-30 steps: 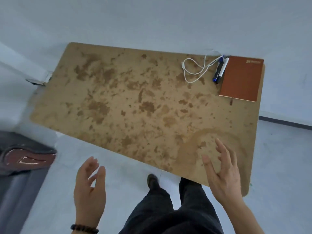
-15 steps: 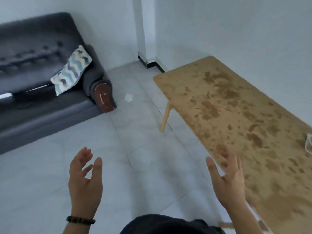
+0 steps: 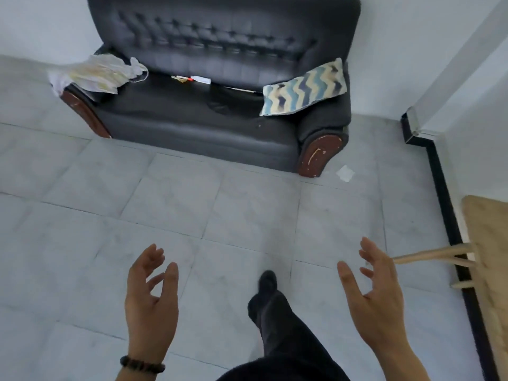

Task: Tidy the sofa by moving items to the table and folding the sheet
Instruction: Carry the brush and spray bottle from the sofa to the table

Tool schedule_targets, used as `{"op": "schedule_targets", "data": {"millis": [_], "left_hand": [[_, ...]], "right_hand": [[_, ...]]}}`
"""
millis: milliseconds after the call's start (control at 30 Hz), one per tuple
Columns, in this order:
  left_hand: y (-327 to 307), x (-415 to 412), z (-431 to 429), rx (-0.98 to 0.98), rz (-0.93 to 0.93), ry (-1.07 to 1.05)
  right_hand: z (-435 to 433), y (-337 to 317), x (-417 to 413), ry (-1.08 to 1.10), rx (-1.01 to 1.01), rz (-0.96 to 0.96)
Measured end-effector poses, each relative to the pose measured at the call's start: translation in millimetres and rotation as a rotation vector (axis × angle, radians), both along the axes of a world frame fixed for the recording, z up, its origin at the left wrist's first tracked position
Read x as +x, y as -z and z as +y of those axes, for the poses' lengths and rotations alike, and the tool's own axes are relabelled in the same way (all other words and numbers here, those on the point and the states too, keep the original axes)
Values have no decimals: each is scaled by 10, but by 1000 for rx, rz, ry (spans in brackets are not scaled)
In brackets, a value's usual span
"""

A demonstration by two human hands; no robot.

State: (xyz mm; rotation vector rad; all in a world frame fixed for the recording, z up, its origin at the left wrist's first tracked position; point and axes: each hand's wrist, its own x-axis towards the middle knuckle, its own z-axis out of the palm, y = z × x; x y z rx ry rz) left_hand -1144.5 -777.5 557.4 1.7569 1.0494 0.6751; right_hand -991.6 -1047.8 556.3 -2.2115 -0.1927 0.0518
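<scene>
Low in the frame, the left hand (image 3: 149,306) and right hand (image 3: 376,306) are hovering over grey tiles (image 3: 82,243), fingers loosely spread, holding nothing. At the top, a crumpled white sheet (image 3: 96,74) is draping the left arm of the tufted dark sofa (image 3: 192,125); small items (image 3: 192,78) are lying along its seat back, left of a zigzag cushion (image 3: 303,88). The mottled wooden table (image 3: 492,243) is showing at far right.

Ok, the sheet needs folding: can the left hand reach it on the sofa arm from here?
Probably not yet. The left hand is open and empty, but open floor separates it from the sheet; nothing blocks the walk over.
</scene>
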Motion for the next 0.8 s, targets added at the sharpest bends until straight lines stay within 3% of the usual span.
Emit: {"op": "schedule_targets", "data": {"millis": [200, 400, 567, 800], "left_hand": [[142, 874, 994, 38, 88, -61], [-165, 1824, 2082, 67, 108, -156], [-248, 2386, 2852, 31, 113, -261], [102, 3351, 4146, -87, 96, -294]], "right_hand": [[1274, 366, 1180, -112, 4, 58], [2700, 156, 2525, -267, 3, 62], [3757, -47, 3324, -434, 15, 21], [5235, 192, 4305, -507, -37, 2]]}}
